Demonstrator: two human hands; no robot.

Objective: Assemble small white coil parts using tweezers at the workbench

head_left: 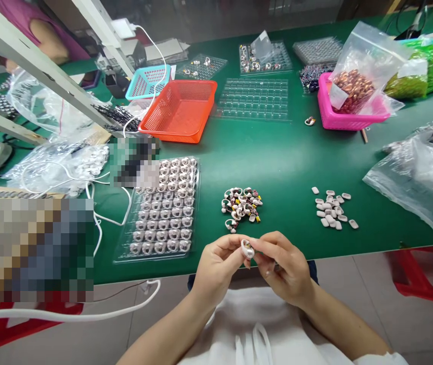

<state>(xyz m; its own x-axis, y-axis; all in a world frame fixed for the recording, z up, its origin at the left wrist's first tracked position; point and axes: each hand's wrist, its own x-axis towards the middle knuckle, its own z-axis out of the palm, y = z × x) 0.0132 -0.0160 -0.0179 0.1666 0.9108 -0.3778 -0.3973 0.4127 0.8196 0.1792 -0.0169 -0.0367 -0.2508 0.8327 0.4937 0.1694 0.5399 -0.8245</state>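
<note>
Near the table's front edge, my left hand (218, 266) pinches a small pale ring-shaped part (247, 249) between thumb and fingers. From the other side my right hand (286, 266) closes its fingertips on the same part. Just beyond my hands lies a pile of similar curved parts (241, 205) with yellow and dark bits showing. Small pale caps (330, 208) are scattered to the right. On the left stands a clear tray (197, 203) filled with rows of round, shiny pale parts.
An orange basket (178, 109), a turquoise basket (148, 83) and a flat clear tray (254, 99) are farther back. A pink basket (353, 119) holds a bag of copper-coloured pieces. Plastic bags (421, 172) lie at right. White cables (98, 218) and a metal frame (45, 66) are at left.
</note>
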